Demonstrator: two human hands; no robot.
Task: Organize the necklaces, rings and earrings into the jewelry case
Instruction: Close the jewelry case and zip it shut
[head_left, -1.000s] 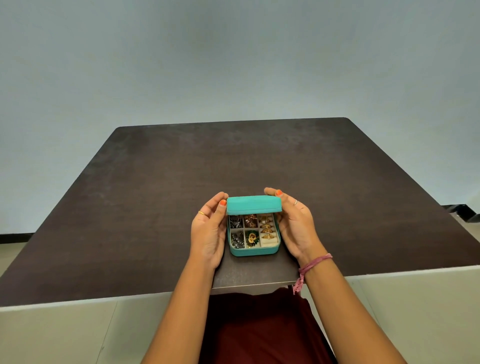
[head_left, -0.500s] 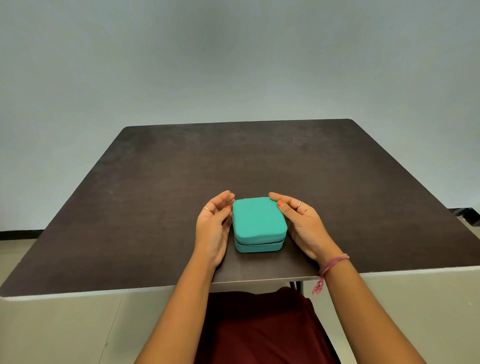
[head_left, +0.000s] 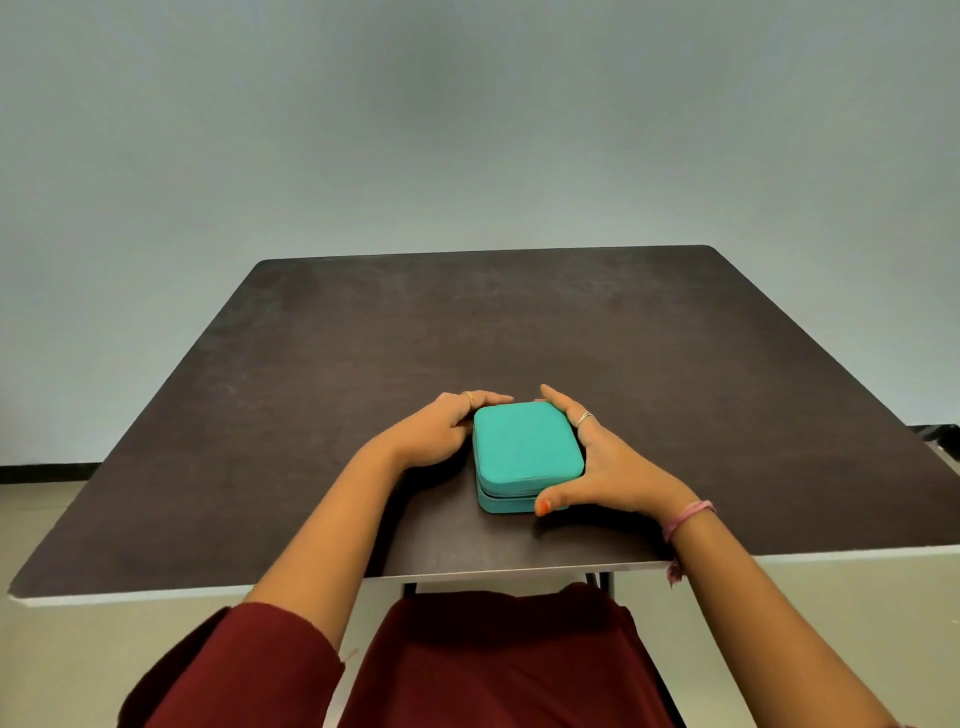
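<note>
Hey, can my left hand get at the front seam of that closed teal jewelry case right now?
Probably yes. The left hand rests beside the rounded teal fabric jewelry case, and most of the front seam lies bare; only the right hand, its thumb on the front right corner, covers that end.

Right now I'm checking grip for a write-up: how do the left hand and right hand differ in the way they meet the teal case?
The left hand lies against the jewelry case's left side, palm down on the table; the right hand spans its right side. The right thumb presses the near corner; the left thumb is hidden. The right wrist carries a pink thread; the left is bare. Both wear a ring and reach the case's far edge.
</note>
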